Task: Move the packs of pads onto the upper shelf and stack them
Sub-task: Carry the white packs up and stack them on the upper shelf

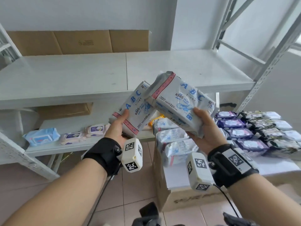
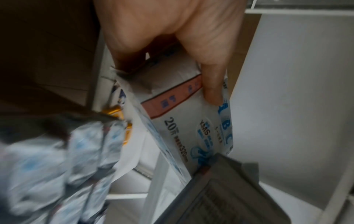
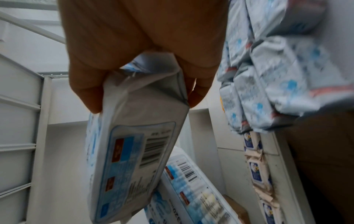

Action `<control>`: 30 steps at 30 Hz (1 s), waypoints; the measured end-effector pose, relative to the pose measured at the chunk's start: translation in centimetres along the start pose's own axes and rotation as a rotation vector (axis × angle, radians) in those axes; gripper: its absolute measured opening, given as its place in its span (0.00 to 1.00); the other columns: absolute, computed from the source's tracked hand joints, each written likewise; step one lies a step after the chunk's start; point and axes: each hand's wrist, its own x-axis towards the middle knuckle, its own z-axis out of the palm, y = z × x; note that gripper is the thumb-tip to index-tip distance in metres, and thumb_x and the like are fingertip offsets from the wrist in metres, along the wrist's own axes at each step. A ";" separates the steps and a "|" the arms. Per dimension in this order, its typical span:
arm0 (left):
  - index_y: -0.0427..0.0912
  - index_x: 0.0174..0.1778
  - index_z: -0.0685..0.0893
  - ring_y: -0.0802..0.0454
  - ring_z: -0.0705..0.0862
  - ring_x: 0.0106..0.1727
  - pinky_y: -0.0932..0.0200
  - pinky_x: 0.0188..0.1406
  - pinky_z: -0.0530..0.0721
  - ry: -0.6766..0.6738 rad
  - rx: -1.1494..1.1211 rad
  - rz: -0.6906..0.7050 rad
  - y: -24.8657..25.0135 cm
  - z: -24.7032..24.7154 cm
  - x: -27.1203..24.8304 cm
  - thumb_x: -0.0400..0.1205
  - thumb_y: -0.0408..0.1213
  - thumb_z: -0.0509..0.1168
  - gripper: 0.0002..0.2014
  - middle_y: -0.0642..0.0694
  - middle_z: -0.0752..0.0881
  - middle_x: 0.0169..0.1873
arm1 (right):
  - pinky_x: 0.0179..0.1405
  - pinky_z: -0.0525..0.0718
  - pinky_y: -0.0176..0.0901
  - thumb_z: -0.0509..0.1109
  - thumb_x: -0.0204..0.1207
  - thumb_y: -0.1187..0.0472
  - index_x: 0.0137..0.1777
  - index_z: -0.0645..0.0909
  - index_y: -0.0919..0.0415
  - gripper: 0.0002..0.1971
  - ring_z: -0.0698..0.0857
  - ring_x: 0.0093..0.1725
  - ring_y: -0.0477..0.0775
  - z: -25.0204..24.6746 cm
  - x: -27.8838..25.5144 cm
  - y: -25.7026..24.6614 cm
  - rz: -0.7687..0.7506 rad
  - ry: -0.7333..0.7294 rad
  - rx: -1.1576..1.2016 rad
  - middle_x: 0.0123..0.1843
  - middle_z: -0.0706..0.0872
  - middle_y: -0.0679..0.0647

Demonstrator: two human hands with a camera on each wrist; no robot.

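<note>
My left hand (image 1: 119, 128) grips one white and blue pack of pads (image 1: 135, 110) by its lower end, thumb on the printed face; the left wrist view shows that pack (image 2: 184, 121) and the hand (image 2: 172, 50) close up. In my right hand (image 1: 203, 129) is a second, like pack (image 1: 179, 101), tilted and overlapping the first one's top corner; the right wrist view shows its barcode side (image 3: 134, 151) under that hand (image 3: 141, 60). Both packs hang in the air in front of the white upper shelf (image 1: 73, 79), which lies bare. More such packs (image 1: 172, 139) lie on a cardboard box below.
Purple and dark packs (image 1: 241, 132) lie in rows on the box at right. The lower shelf (image 1: 84, 146) carries a blue wipes pack (image 1: 41, 136) and pink packs (image 1: 96, 130). Flattened cardboard (image 1: 81, 42) leans at the upper shelf's back. A perforated rack post (image 1: 268, 66) rises at right.
</note>
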 end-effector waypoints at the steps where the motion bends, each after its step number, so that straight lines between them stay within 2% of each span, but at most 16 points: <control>1: 0.40 0.64 0.82 0.40 0.89 0.48 0.48 0.42 0.87 -0.004 -0.005 -0.023 -1.6 1.2 -0.5 0.75 0.51 0.71 0.25 0.37 0.89 0.54 | 0.34 0.88 0.37 0.72 0.65 0.54 0.63 0.77 0.61 0.26 0.88 0.45 0.52 -1.6 -0.6 -0.6 0.010 0.006 -0.011 0.55 0.88 0.57; 5: 0.39 0.64 0.82 0.40 0.87 0.48 0.50 0.34 0.86 0.024 0.030 -0.125 -6.7 5.0 -1.6 0.74 0.49 0.72 0.26 0.36 0.88 0.55 | 0.43 0.88 0.41 0.72 0.64 0.56 0.63 0.77 0.61 0.25 0.89 0.48 0.54 -7.8 -2.3 -2.5 0.068 0.025 -0.027 0.56 0.89 0.58; 7: 0.38 0.63 0.81 0.41 0.86 0.46 0.51 0.33 0.84 0.017 0.091 -0.184 -8.5 6.5 -1.6 0.76 0.49 0.71 0.24 0.36 0.87 0.54 | 0.43 0.87 0.41 0.73 0.62 0.58 0.63 0.78 0.61 0.27 0.88 0.50 0.56 -10.7 -2.5 -3.3 0.094 0.071 -0.037 0.57 0.88 0.58; 11: 0.36 0.55 0.81 0.42 0.84 0.38 0.51 0.24 0.85 0.007 0.229 -0.261 -10.9 9.1 -0.3 0.78 0.42 0.69 0.14 0.36 0.88 0.37 | 0.41 0.88 0.43 0.71 0.63 0.64 0.60 0.79 0.63 0.22 0.87 0.51 0.60 -15.2 -2.0 -4.6 0.142 0.121 -0.015 0.57 0.87 0.60; 14: 0.36 0.51 0.81 0.41 0.84 0.40 0.46 0.31 0.82 -0.018 0.291 -0.300 -12.0 10.8 1.7 0.79 0.37 0.68 0.09 0.35 0.86 0.42 | 0.49 0.88 0.49 0.69 0.63 0.67 0.64 0.76 0.65 0.26 0.88 0.51 0.62 -17.7 -1.1 -5.4 0.156 0.154 -0.028 0.57 0.87 0.63; 16: 0.36 0.51 0.82 0.41 0.84 0.41 0.46 0.34 0.83 -0.032 0.329 -0.321 -12.8 11.7 3.3 0.79 0.34 0.69 0.08 0.35 0.86 0.44 | 0.48 0.90 0.50 0.69 0.61 0.69 0.62 0.77 0.65 0.25 0.90 0.48 0.61 -19.4 -0.3 -6.0 0.159 0.182 -0.058 0.54 0.90 0.63; 19: 0.36 0.56 0.82 0.39 0.85 0.44 0.44 0.36 0.87 -0.055 0.385 -0.335 -14.0 13.0 5.0 0.77 0.30 0.69 0.12 0.33 0.86 0.48 | 0.59 0.84 0.59 0.69 0.59 0.70 0.57 0.79 0.65 0.23 0.89 0.50 0.65 -21.9 0.6 -7.0 0.183 0.232 -0.110 0.53 0.90 0.64; 22: 0.34 0.57 0.83 0.36 0.85 0.52 0.36 0.52 0.83 -0.057 0.441 -0.337 -15.3 13.9 5.7 0.74 0.27 0.71 0.14 0.29 0.85 0.54 | 0.62 0.80 0.65 0.68 0.57 0.71 0.53 0.81 0.65 0.21 0.88 0.52 0.67 -23.9 1.3 -7.7 0.211 0.230 -0.178 0.52 0.90 0.65; 25: 0.31 0.62 0.82 0.32 0.84 0.60 0.28 0.62 0.77 -0.017 0.458 -0.292 -16.6 14.6 5.5 0.72 0.24 0.73 0.21 0.27 0.84 0.59 | 0.59 0.81 0.68 0.64 0.57 0.72 0.49 0.79 0.65 0.18 0.88 0.50 0.66 -25.9 1.7 -8.2 0.248 0.189 -0.248 0.48 0.90 0.63; 28: 0.30 0.65 0.80 0.31 0.84 0.59 0.27 0.61 0.78 0.044 0.429 -0.236 -18.2 14.6 4.4 0.70 0.22 0.74 0.26 0.26 0.84 0.58 | 0.43 0.84 0.58 0.60 0.56 0.75 0.42 0.76 0.68 0.14 0.90 0.37 0.57 -27.8 2.3 -8.7 0.299 0.144 -0.351 0.37 0.90 0.58; 30: 0.30 0.67 0.78 0.31 0.84 0.60 0.27 0.62 0.77 0.091 0.432 -0.192 -19.5 14.3 3.6 0.68 0.19 0.74 0.29 0.27 0.84 0.59 | 0.41 0.83 0.58 0.58 0.57 0.77 0.36 0.72 0.66 0.10 0.88 0.36 0.58 -29.1 2.6 -8.8 0.335 0.131 -0.395 0.32 0.88 0.57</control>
